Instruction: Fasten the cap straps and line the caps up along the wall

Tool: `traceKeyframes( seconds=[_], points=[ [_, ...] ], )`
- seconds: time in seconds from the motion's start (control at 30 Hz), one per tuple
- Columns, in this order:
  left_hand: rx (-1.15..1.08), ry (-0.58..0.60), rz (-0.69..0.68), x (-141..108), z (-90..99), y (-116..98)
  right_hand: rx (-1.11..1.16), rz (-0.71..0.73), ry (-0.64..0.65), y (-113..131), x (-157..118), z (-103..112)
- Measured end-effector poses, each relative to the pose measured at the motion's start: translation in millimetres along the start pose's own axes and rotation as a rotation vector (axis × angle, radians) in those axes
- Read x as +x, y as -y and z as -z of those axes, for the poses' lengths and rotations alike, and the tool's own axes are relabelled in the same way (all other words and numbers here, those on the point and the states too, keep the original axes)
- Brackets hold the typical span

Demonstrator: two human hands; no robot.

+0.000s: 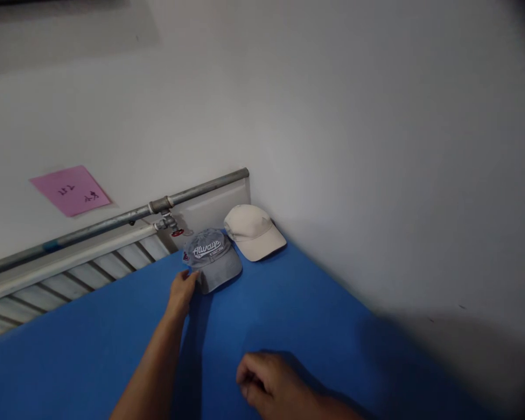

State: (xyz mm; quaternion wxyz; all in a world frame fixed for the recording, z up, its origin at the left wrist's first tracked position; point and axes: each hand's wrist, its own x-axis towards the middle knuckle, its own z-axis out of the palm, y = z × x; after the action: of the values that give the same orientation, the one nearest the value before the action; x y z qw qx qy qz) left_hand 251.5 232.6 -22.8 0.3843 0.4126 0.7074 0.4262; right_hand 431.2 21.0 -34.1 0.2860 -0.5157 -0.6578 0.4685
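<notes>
the grey cap [210, 254] sits crown up on the blue tabletop [262, 309], off centre toward 7 o'clock, with the cream cap [251, 230] close by at its 2 o'clock. the left hand [182, 290] meets its brim [221, 274] from 7 o'clock, fingers narrow; whether they pinch or only touch, i cannot tell. the right hand [269, 379] curls at 6 o'clock, nothing visible in it, its closure unclear. the step looks like handling the grey cap by its brim; the next move would call for a sure pinch or clean release.
</notes>
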Motion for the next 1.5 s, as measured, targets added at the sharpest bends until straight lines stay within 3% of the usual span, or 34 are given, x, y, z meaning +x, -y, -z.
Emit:
traceKeyframes(
  seconds=[0.2, 0.63, 0.87, 1.0, 1.17, 1.33, 1.43, 1.5],
  points=[
    [-0.069, 0.029, -0.121, 7.0, -7.6, 5.4, -0.036, 0.017, -0.024, 0.4, 0.8, 0.4],
    [-0.195, 0.121, -0.145, 39.0, -19.7, -1.2, -0.119, 0.040, -0.006, -4.7, 2.3, -0.6],
    [-0.288, 0.106, -0.149, 43.4, -32.1, -11.1, -0.151, 0.097, 0.006, -12.6, 9.7, -7.8],
    [-0.317, 0.040, -0.150, 34.6, -25.8, -7.7, -0.165, 0.155, -0.001, -17.2, 12.3, -8.5],
    [-0.258, -0.054, -0.160, -2.8, 18.1, 8.8, -0.157, 0.159, 0.015, -16.6, 9.6, -5.4],
    [-0.182, -0.099, -0.189, -45.4, 103.8, 41.3, -0.124, 0.110, -0.008, -1.3, 3.3, -0.7],
    [0.084, -0.189, -0.237, -59.6, 155.7, 76.3, -0.098, 0.087, -0.016, 5.8, 1.2, -2.0],
    [0.172, -0.205, -0.235, -66.8, 176.7, 99.0, -0.040, 0.046, -0.014, 7.7, 1.3, -4.6]
  ],
)
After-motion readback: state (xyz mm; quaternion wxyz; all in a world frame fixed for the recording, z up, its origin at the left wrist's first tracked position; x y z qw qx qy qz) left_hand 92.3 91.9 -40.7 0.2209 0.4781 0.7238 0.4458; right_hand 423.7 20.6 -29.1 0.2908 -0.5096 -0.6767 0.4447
